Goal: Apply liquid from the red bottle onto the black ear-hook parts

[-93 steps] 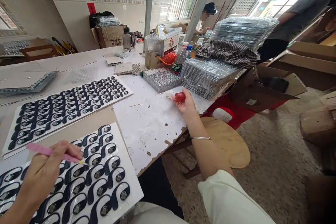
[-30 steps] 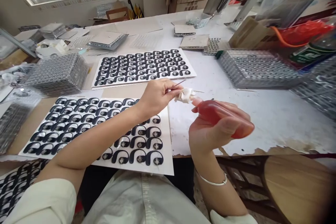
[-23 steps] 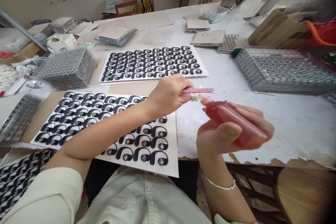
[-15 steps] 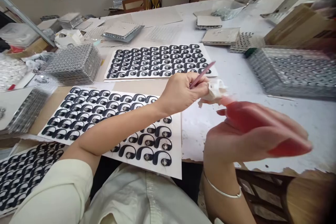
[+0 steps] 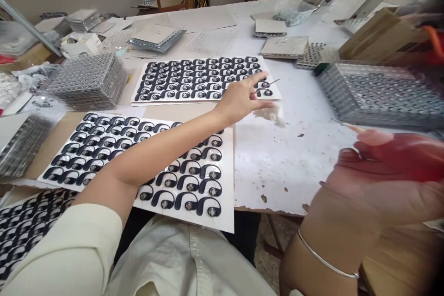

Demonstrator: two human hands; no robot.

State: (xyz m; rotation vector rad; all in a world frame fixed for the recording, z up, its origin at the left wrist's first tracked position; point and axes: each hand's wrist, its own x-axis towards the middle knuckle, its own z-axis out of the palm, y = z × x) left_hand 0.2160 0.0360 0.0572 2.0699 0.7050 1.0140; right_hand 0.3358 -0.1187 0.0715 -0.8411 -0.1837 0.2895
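Note:
Reaching over the table, my left hand [image 5: 237, 99] has its index finger and thumb apart, with a thin dark pinkish stick [image 5: 273, 82] held in its other fingers. A blurred white cloth [image 5: 274, 113] lies just under the thumb. My right hand [image 5: 367, 194], closed, holds a red squeeze bottle [image 5: 412, 155] whose thin tip points left. Beneath my left forearm is a near white sheet [image 5: 227, 185] with rows of black hook-shaped pieces, each with a small metallic part. A similar far sheet [image 5: 270, 67] lies behind my left hand.
Stacks of clear trays stand at left [image 5: 86, 81] and right [image 5: 374, 97]. Farther back are card-topped stacks [image 5: 156, 37] and a clear bag [image 5: 293, 11]. A cardboard box [image 5: 378, 34] stands at right. Another sheet of black pieces [image 5: 31, 222] is at lower left.
My right hand has moved right with the red bottle, away from the cloth. My left thumb and index finger have spread, and the cloth has come out of their pinch.

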